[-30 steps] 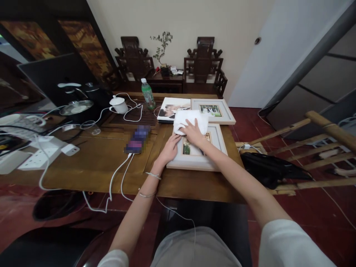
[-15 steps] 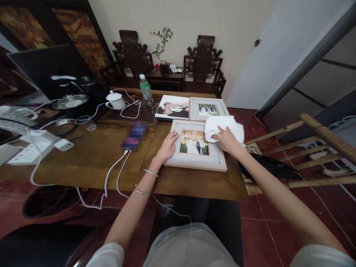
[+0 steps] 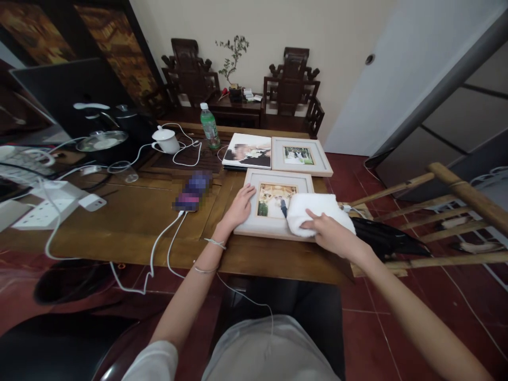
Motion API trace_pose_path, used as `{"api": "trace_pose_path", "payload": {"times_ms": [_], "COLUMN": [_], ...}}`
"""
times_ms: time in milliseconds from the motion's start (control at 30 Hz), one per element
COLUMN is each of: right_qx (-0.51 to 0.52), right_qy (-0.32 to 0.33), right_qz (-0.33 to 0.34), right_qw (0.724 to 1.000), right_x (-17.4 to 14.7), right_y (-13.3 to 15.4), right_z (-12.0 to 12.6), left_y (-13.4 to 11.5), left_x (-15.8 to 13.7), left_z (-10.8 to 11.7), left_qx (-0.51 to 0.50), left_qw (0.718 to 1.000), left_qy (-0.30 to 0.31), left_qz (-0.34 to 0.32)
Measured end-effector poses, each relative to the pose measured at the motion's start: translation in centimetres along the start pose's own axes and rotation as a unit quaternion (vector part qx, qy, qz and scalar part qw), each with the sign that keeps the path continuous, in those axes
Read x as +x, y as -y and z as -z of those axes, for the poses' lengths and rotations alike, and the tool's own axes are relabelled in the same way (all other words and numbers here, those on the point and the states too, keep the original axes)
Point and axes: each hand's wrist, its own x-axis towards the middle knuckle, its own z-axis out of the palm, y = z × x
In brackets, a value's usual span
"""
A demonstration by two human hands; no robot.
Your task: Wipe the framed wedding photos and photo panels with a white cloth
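Observation:
A light wooden picture frame with a white mat and a wedding photo lies flat near the table's front edge. Fingers outstretched, my left hand rests on the frame's left side. My right hand presses a folded white towel onto the frame's lower right part, its fingers closed on the cloth. The towel hides that corner and part of the photo. Behind lie a second picture frame and, to its left, a white-covered photo album.
A phone with charging cables lies left of the frame. Further left are a power strip, a clear cup, a white lidded mug and a green bottle. A bamboo chair stands right of the table.
My right hand has moved the towel down toward me, from the frame's upper right corner to its lower right. The back frame's photo is now uncovered. My left hand has stayed in place.

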Motion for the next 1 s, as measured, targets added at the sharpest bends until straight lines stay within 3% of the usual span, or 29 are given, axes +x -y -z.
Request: {"api": "trace_pose_path", "payload": {"times_ms": [167, 300, 467, 700, 867, 1000], "right_qx": [-0.063, -0.107, -0.165, -0.188, -0.181, -0.120], "right_qy": [-0.084, -0.161, -0.254, -0.161, -0.128, -0.052], "right_qz": [-0.010, -0.017, 0.042, -0.008, 0.004, 0.029], "right_qw": [0.994, 0.981, 0.952, 0.969, 0.975, 0.991], "right_x": [5.3, 8.8, 12.1, 13.7, 9.7, 4.7], "right_y": [-2.8, -4.5, -4.8, -4.1, -1.2, 1.6], "right_z": [-0.8, 0.7, 2.1, -0.3, -1.6, -1.3], "left_y": [0.2, 0.4, 0.4, 0.3, -0.1, -0.5], "left_x": [-0.1, -0.1, -0.1, -0.1, 0.0, 0.0], "left_z": [0.2, 0.3, 0.3, 0.4, 0.3, 0.2], "left_qx": [-0.013, -0.015, -0.022, -0.019, -0.003, 0.000], "left_qw": [1.000, 1.000, 1.000, 1.000, 1.000, 1.000], "left_qy": [0.002, 0.009, 0.009, 0.002, -0.005, -0.002], "left_qz": [-0.007, -0.011, -0.007, -0.006, 0.003, 0.016]}}
